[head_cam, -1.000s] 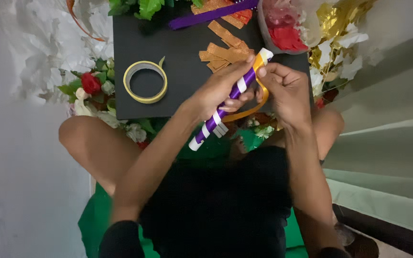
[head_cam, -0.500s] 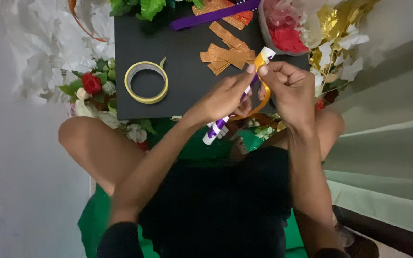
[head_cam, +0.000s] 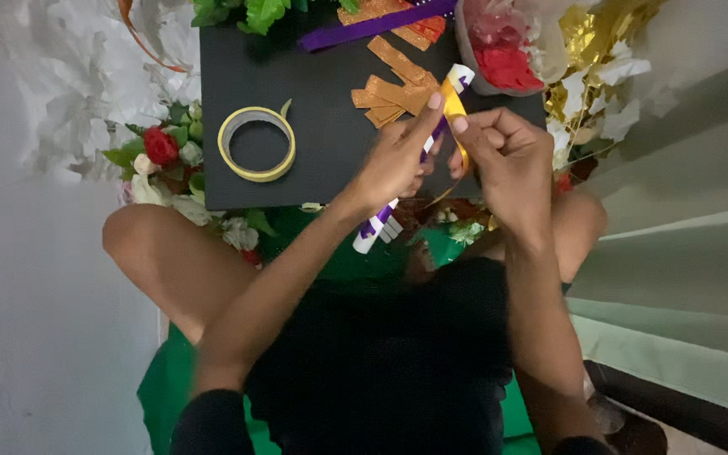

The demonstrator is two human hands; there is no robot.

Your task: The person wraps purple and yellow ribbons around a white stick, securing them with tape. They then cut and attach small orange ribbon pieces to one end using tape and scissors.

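My left hand (head_cam: 398,160) grips a white stick wound with purple ribbon (head_cam: 378,226), held slanted over the near edge of a black board (head_cam: 330,118). A gold ribbon strip (head_cam: 454,105) lies across the stick's upper end, under my left fingertips. My right hand (head_cam: 503,156) pinches that same gold strip from the right, and the strip curves down between the two hands. Both hands touch each other above my lap.
A roll of yellow tape (head_cam: 256,143) lies on the board's left. Cut gold glitter strips (head_cam: 393,88) and a purple ribbon (head_cam: 377,25) lie at its far side. Artificial flowers (head_cam: 162,147) sit left, a bowl of red petals (head_cam: 503,55) and gold foil leaves (head_cam: 600,50) right.
The stick has shifted slightly up and right. The gold strip, which looped wide below the hands, is now pulled tighter around the stick's top end.
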